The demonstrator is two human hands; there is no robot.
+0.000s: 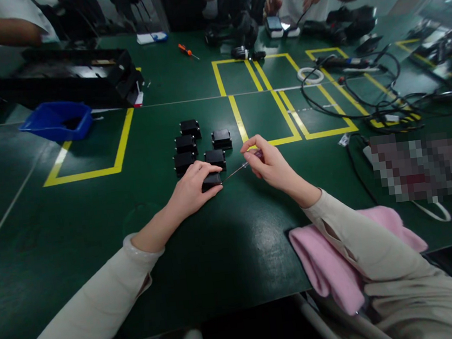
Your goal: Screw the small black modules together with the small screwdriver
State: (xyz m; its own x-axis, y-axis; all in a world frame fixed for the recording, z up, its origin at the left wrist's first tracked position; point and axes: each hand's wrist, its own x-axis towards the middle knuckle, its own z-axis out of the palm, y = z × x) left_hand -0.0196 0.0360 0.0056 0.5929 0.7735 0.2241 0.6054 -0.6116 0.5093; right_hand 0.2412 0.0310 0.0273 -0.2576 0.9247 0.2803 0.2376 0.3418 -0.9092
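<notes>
My left hand [193, 188] is closed around a small black box [211, 181] that rests on the green table [93, 222]. My right hand [266, 163] pinches a small screwdriver [239, 169] whose thin shaft points left, its tip at the right side of that box. Just beyond the held box, several more identical black boxes [196, 143] sit in a loose cluster on the table.
A blue tray [57, 121] and a long black case [72, 73] lie at the far left. Black cables [368, 99] and a white tape ring [310, 75] lie at the right over yellow floor-tape outlines. A pink cloth [326, 261] hangs at the near edge. Other people's hands work across the table.
</notes>
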